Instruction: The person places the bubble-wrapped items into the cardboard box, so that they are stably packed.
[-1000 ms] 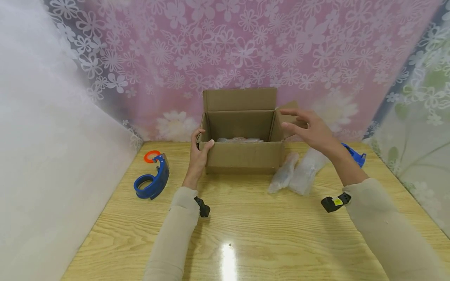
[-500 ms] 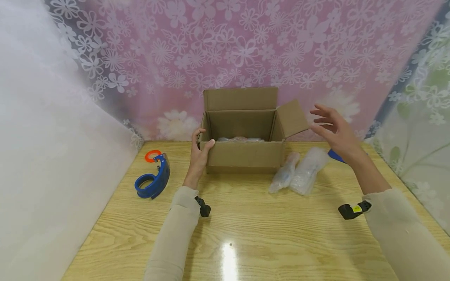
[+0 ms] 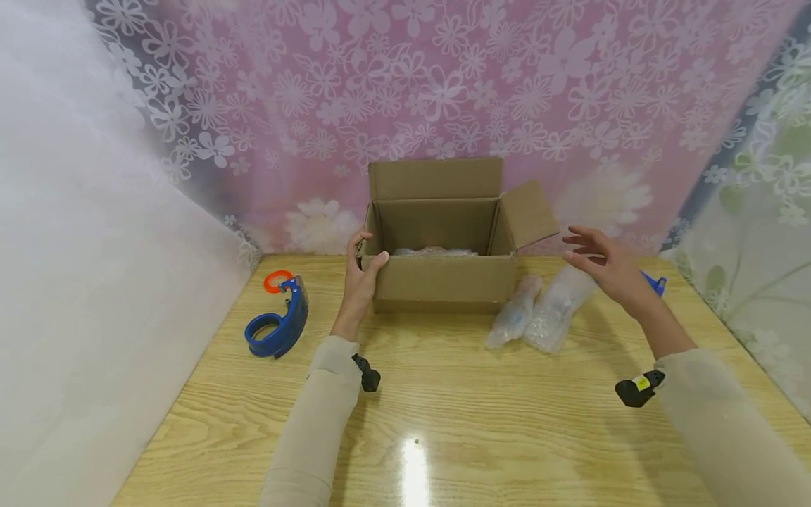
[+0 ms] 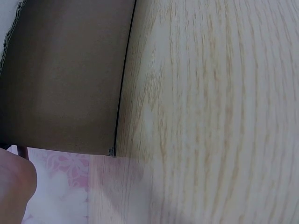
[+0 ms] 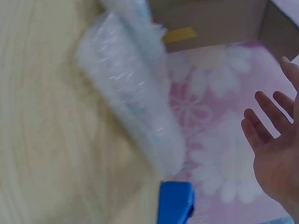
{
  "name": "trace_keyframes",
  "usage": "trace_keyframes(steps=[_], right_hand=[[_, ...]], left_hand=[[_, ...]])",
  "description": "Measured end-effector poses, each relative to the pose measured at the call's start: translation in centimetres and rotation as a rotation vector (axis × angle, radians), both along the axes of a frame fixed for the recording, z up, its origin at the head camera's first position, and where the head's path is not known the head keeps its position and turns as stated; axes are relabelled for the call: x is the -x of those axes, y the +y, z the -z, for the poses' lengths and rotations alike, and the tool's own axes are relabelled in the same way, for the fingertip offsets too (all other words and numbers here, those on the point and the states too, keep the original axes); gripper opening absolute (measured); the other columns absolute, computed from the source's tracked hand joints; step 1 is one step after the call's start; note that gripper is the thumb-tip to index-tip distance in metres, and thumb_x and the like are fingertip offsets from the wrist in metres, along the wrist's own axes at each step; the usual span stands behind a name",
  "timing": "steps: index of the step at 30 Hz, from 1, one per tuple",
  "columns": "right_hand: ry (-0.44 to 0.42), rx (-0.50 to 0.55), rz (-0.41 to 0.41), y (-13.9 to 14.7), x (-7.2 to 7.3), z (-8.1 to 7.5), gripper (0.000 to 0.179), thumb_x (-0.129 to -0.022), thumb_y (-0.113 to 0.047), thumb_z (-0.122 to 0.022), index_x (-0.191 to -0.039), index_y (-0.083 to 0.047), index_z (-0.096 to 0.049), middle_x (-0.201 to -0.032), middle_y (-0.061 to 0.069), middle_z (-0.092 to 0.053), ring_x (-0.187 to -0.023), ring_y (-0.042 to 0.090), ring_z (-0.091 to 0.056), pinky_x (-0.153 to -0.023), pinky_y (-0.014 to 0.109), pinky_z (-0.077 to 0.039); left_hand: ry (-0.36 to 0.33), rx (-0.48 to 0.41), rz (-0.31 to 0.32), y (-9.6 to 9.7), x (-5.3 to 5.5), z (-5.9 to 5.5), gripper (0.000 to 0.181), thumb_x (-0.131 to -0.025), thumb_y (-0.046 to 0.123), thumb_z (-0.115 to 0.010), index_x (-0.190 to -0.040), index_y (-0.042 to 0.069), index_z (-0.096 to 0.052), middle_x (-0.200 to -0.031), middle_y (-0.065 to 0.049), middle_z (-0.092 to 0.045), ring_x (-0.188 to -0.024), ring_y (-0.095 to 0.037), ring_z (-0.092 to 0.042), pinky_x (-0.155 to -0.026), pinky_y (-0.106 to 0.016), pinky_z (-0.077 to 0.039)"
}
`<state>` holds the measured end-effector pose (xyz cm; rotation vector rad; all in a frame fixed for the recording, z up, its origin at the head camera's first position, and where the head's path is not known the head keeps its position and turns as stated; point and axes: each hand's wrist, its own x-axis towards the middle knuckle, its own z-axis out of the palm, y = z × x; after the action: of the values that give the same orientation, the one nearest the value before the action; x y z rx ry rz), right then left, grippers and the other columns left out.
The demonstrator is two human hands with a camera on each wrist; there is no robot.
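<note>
An open cardboard box (image 3: 445, 280) stands at the back of the table, its back flap raised and its right flap (image 3: 529, 214) folded outward. My left hand (image 3: 360, 285) grips its front left corner, thumb on the front panel. Clear plastic-wrapped items (image 3: 434, 251) show low inside, partly hidden by the front wall. My right hand (image 3: 610, 271) hovers to the right of the box with loosely bent fingers and holds nothing. Beneath and left of it lie two bubble-wrapped packages, one larger (image 3: 557, 310) and one slimmer (image 3: 514, 315). The right wrist view shows that hand (image 5: 276, 156) apart from the bubble wrap (image 5: 128, 88).
On the left of the wooden table (image 3: 481, 422) lies a blue tape dispenser (image 3: 290, 324), with an orange ring (image 3: 277, 272) at its top. Partly behind my right arm sits another blue object (image 3: 655, 284). A pink flowered curtain (image 3: 437, 91) hangs close behind the box.
My right hand has moved right from beside the box's right flap, then lowered toward the bubble-wrapped packages. The flap has come down outward. My left hand keeps its grip.
</note>
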<state>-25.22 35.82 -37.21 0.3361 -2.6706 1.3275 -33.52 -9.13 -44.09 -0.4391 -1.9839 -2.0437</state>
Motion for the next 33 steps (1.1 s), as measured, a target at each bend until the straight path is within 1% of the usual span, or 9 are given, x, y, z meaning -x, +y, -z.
trace_keyframes(steps=[2,4,7,12,16,21,25,28,33], right_hand=[[-0.044,-0.009,-0.014,0.3,0.2,0.9,0.065,-0.109,-0.034,-0.054,-0.166,-0.021,-0.025,-0.161,0.017,-0.039,-0.141,0.035,-0.041,-0.110,0.037,-0.037],[-0.082,-0.019,-0.030,0.6,0.4,1.8,0.068,-0.110,-0.035,-0.054,-0.167,-0.017,-0.022,-0.163,0.020,-0.035,-0.144,0.043,-0.036,-0.111,0.055,-0.034],[-0.118,-0.045,-0.048,0.9,0.6,3.1,0.071,-0.110,-0.036,-0.054,-0.167,-0.013,-0.019,-0.163,0.025,-0.031,-0.145,0.051,-0.030,-0.110,0.068,-0.030],[-0.154,-0.088,-0.069,1.2,0.6,4.4,0.070,-0.109,-0.036,-0.054,-0.165,-0.006,-0.023,-0.162,0.029,-0.031,-0.146,0.054,-0.028,-0.111,0.071,-0.027],[-0.195,-0.130,-0.073,1.3,0.5,4.9,0.067,-0.109,-0.039,-0.053,-0.163,-0.006,-0.030,-0.163,0.029,-0.029,-0.149,0.055,-0.023,-0.112,0.074,-0.022],[-0.250,-0.159,-0.117,1.6,0.5,5.6,0.062,-0.110,-0.038,-0.052,-0.161,-0.008,-0.035,-0.167,0.030,-0.018,-0.148,0.061,-0.017,-0.105,0.080,-0.026],[-0.223,-0.191,-0.165,1.8,0.6,6.0,0.056,-0.109,-0.032,-0.054,-0.157,-0.004,-0.042,-0.165,0.032,-0.023,-0.147,0.061,-0.019,-0.103,0.079,-0.031],[-0.178,-0.261,-0.170,1.9,0.7,6.1,0.053,-0.109,-0.031,-0.055,-0.152,-0.002,-0.049,-0.161,0.033,-0.031,-0.147,0.060,-0.021,-0.104,0.079,-0.028],[-0.149,-0.383,-0.146,2.3,0.6,6.0,0.050,-0.108,-0.034,-0.056,-0.146,-0.002,-0.056,-0.157,0.034,-0.036,-0.144,0.063,-0.018,-0.106,0.082,-0.013]], left_hand=[[0.004,0.001,0.000,-0.1,0.0,0.1,0.060,-0.096,0.042,-0.068,-0.147,0.021,-0.043,-0.166,0.010,-0.023,-0.154,-0.021,-0.019,-0.118,-0.063,-0.021],[0.001,0.001,-0.004,-0.1,0.0,0.2,0.060,-0.096,0.043,-0.069,-0.147,0.022,-0.043,-0.165,0.011,-0.023,-0.154,-0.021,-0.019,-0.118,-0.062,-0.020],[-0.006,0.001,-0.001,0.0,-0.1,0.3,0.062,-0.096,0.043,-0.068,-0.148,0.020,-0.042,-0.165,0.013,-0.023,-0.154,-0.022,-0.019,-0.118,-0.063,-0.021],[0.000,0.016,-0.002,0.2,-0.1,0.4,0.067,-0.097,0.041,-0.068,-0.150,0.014,-0.039,-0.166,0.011,-0.023,-0.154,-0.023,-0.018,-0.118,-0.064,-0.020],[0.011,0.015,-0.017,0.4,0.0,0.3,0.064,-0.097,0.039,-0.070,-0.150,0.015,-0.041,-0.166,0.009,-0.025,-0.155,-0.023,-0.018,-0.119,-0.063,-0.018],[0.010,0.007,-0.014,0.4,-0.1,0.2,0.059,-0.097,0.037,-0.070,-0.147,0.020,-0.044,-0.165,0.008,-0.025,-0.155,-0.022,-0.019,-0.120,-0.062,-0.019],[0.013,-0.001,-0.004,0.3,0.0,0.0,0.059,-0.098,0.034,-0.070,-0.149,0.019,-0.043,-0.167,0.005,-0.024,-0.155,-0.023,-0.017,-0.120,-0.062,-0.017],[0.015,-0.008,0.003,0.2,0.0,-0.1,0.061,-0.098,0.032,-0.069,-0.151,0.017,-0.042,-0.168,0.003,-0.022,-0.156,-0.024,-0.015,-0.120,-0.063,-0.016],[0.009,0.011,0.006,0.0,0.0,0.0,0.062,-0.098,0.035,-0.069,-0.150,0.017,-0.041,-0.168,0.006,-0.021,-0.156,-0.023,-0.015,-0.120,-0.063,-0.017]])
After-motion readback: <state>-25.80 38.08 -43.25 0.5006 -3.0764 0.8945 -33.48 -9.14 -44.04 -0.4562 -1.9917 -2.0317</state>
